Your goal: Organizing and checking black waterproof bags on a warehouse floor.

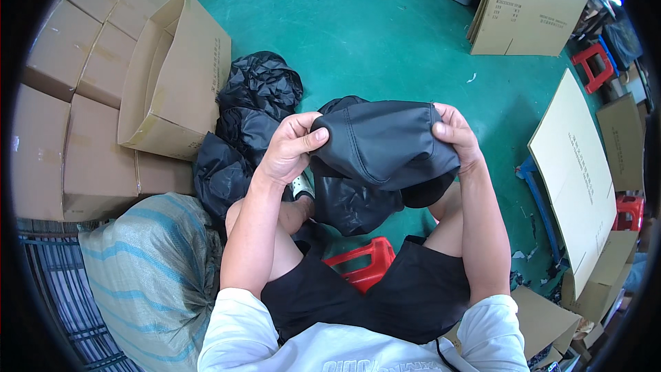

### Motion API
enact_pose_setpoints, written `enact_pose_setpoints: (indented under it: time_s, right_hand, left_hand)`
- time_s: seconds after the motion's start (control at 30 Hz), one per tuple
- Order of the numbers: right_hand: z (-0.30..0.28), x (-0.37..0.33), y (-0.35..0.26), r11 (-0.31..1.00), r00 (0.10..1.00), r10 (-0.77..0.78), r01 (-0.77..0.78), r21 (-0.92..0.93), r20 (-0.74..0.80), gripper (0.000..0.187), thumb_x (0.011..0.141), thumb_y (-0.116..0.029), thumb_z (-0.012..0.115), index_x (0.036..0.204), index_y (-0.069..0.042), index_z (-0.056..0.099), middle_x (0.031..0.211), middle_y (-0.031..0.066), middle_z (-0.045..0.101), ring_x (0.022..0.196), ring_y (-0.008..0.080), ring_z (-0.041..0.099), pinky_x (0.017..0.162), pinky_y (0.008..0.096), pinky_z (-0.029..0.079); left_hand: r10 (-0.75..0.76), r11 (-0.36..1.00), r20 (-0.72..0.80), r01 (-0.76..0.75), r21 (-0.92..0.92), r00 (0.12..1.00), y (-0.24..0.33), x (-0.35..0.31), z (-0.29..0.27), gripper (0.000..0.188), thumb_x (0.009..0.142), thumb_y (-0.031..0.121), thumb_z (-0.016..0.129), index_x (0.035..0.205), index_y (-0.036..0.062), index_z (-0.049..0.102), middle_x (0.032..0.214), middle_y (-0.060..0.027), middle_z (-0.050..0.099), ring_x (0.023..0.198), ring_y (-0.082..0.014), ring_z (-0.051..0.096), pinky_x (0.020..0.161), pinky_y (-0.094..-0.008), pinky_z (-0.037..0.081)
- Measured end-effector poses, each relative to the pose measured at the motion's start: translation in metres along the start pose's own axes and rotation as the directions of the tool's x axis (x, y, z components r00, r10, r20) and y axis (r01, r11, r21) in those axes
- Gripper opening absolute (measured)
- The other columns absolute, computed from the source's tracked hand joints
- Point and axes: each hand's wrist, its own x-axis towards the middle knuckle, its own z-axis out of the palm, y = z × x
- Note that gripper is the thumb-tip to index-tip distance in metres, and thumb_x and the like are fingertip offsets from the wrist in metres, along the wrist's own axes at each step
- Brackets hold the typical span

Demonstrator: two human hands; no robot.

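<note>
A black leatherette cover [392, 145] with curved double stitching is stretched out in front of me, above my knees. My left hand [292, 146] pinches its left end, thumb on top. At the opposite end, my right hand [457, 139] grips the edge, also with the thumb on top. The fingers beneath the material are mostly hidden. Below the cover, more shiny black material [354, 203] hangs or lies between my legs; whether it joins the cover I cannot tell.
Crumpled black material [261, 89] lies at the left beside an open carton [186, 69] and stacked boxes [103, 138]. A striped woven sack [148, 269] sits near my left side. A red stool [368, 265] shows between my thighs. Flat cardboard [575, 179] leans at the right.
</note>
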Motion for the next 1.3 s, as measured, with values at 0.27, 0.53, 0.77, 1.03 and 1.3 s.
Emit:
enact_pose_setpoints:
  time_s: [0.27, 0.53, 0.77, 1.03, 1.3]
  right_hand:
    - [-0.013, 0.011, 0.008, 0.397, 0.913, -0.375, 0.001, -0.918, -0.161, 0.022, 0.074, 0.005, 0.069, 0.079, -0.003, 0.049, 0.066, 0.0012, 0.050, 0.063, 0.0098, 0.048, 0.058, 0.0294, 0.038]
    - [0.001, 0.023, 0.025, 0.135, 0.482, -0.873, 0.100, -0.986, -0.071, 0.023, 0.069, 0.014, 0.051, 0.084, -0.003, 0.048, 0.069, 0.0130, 0.051, 0.060, 0.0302, 0.051, 0.058, 0.0346, 0.042]
    - [0.006, 0.023, 0.024, -0.050, 0.481, -0.870, 0.132, -0.990, 0.108, 0.040, 0.068, 0.015, 0.050, 0.100, -0.003, 0.064, 0.079, 0.0141, 0.063, 0.072, 0.0311, 0.061, 0.068, 0.0337, 0.049]
    - [0.006, 0.004, 0.023, 0.511, 0.899, -0.434, 0.195, -0.837, -0.056, 0.022, 0.068, 0.006, 0.059, 0.089, 0.001, 0.065, 0.081, 0.0056, 0.065, 0.073, 0.0133, 0.057, 0.067, 0.0288, 0.046]
    - [0.026, -0.019, 0.082, 0.193, 0.766, 0.607, 0.113, -0.975, 0.210, 0.020, 0.067, -0.004, 0.064, 0.086, -0.002, 0.068, 0.077, 0.0155, 0.067, 0.080, 0.0313, 0.067, 0.067, 0.0416, 0.049]
  left_hand:
    - [0.224, 0.905, -0.253, -0.105, 0.412, 0.941, -0.005, 0.008, -0.004, 0.009, 0.090, 0.006, 0.069, 0.094, -0.0010, 0.070, 0.087, -0.0011, 0.071, 0.078, -0.0061, 0.063, 0.075, -0.0212, 0.049]
    - [0.866, -0.052, 0.182, -0.277, 0.959, 0.466, -0.011, 0.009, 0.018, 0.019, 0.071, -0.012, 0.069, 0.087, -0.0013, 0.067, 0.084, -0.0152, 0.072, 0.076, -0.0266, 0.072, 0.069, -0.0312, 0.055]
    - [0.868, -0.093, 0.210, -0.269, 0.959, 0.450, 0.000, 0.007, 0.009, 0.021, 0.070, -0.018, 0.065, 0.085, -0.0025, 0.064, 0.087, -0.0155, 0.072, 0.082, -0.0266, 0.072, 0.074, -0.0304, 0.057]
    - [0.515, 0.347, 0.061, -0.272, 0.898, 0.855, 0.011, -0.055, -0.002, 0.018, 0.068, -0.008, 0.072, 0.082, 0.0014, 0.065, 0.075, -0.0059, 0.066, 0.065, -0.0128, 0.061, 0.057, -0.0246, 0.044]
    - [-0.770, 0.140, -0.066, 0.268, 0.953, 0.635, -0.093, -0.134, -0.079, 0.016, 0.083, 0.018, 0.070, 0.090, 0.0041, 0.066, 0.077, -0.0051, 0.069, 0.077, -0.0164, 0.067, 0.072, -0.0291, 0.051]
